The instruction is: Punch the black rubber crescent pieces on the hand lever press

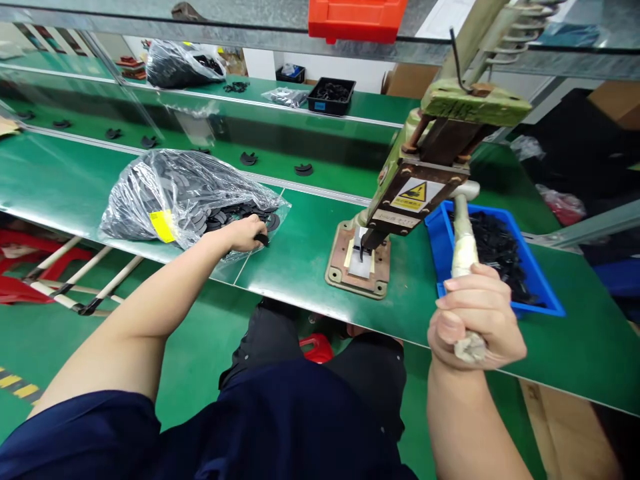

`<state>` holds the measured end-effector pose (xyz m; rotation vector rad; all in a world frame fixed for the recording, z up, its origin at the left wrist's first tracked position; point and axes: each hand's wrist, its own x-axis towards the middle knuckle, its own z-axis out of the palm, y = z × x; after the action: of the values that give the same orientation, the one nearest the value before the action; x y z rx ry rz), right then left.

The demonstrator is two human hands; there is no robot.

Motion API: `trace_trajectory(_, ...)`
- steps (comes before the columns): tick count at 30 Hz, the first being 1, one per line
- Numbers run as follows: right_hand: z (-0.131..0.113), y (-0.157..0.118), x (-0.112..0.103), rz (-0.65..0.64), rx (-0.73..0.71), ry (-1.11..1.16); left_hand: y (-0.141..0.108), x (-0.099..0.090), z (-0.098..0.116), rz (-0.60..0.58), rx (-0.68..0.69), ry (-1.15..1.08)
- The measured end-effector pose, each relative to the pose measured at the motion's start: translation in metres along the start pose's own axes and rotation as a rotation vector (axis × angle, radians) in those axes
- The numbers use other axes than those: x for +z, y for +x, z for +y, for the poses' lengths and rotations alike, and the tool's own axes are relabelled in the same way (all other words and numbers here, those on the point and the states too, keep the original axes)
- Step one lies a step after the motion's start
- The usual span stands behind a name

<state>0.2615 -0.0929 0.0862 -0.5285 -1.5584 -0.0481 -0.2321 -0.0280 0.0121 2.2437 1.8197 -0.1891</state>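
My left hand (245, 235) is closed on a small black plastic part (261, 239) at the mouth of a clear plastic bag (143, 193). Loose dark curved parts (220, 217) fill that bag, which carries a yellow label. My right hand (477, 320) is wrapped round the pale, tape-covered lever (464, 243) of a green hand press (420, 167). Under the press's ram, a metal plate (360, 263) lies on the brown base, with a small dark piece at the ram's tip. Whether that piece is separate from the ram I cannot tell.
A blue bin (545, 293) of black parts stands right of the press, behind my right hand. Curved black parts (303, 170) lie spaced along the green strip behind the bench. An orange bin (355, 19) sits on the overhead shelf. Farther back stands a black tray (331, 97).
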Motion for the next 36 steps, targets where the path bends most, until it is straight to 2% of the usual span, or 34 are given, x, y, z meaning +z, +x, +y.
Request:
trace_trajectory(6,-0.002,0.0,0.001,-0.007,-0.018,0.001,-0.013,0.008,0.012,0.019,0.032,-0.103)
trace_trajectory(8,-0.003,0.001,0.0,-0.023,-0.025,0.005,-0.017,0.013,0.021,0.07,-0.023,-0.145)
trace_trajectory(10,-0.004,0.001,0.0,-0.028,-0.036,0.01,-0.018,0.016,0.036,0.156,-0.077,-0.289)
trace_trajectory(13,-0.005,0.001,0.001,-0.021,-0.043,0.009,-0.01,0.017,0.072,0.2,-0.083,-0.725)
trace_trajectory(16,-0.006,0.001,0.002,-0.026,-0.024,-0.001,0.01,0.016,0.12,0.125,0.014,-1.101)
trace_trajectory(20,-0.008,0.002,0.001,-0.044,-0.014,-0.013,0.045,0.014,0.177,0.143,0.128,-1.276)
trace_trajectory(23,-0.007,0.003,0.0,-0.044,-0.019,-0.006,0.069,0.015,0.201,0.155,0.121,-1.332)
trace_trajectory(28,-0.007,0.002,0.001,-0.036,-0.013,-0.021,0.093,0.021,0.213,0.129,0.116,-1.342)
trace_trajectory(36,-0.007,0.002,0.002,-0.023,-0.017,-0.041,0.098,0.016,0.21,0.111,0.116,-1.313)
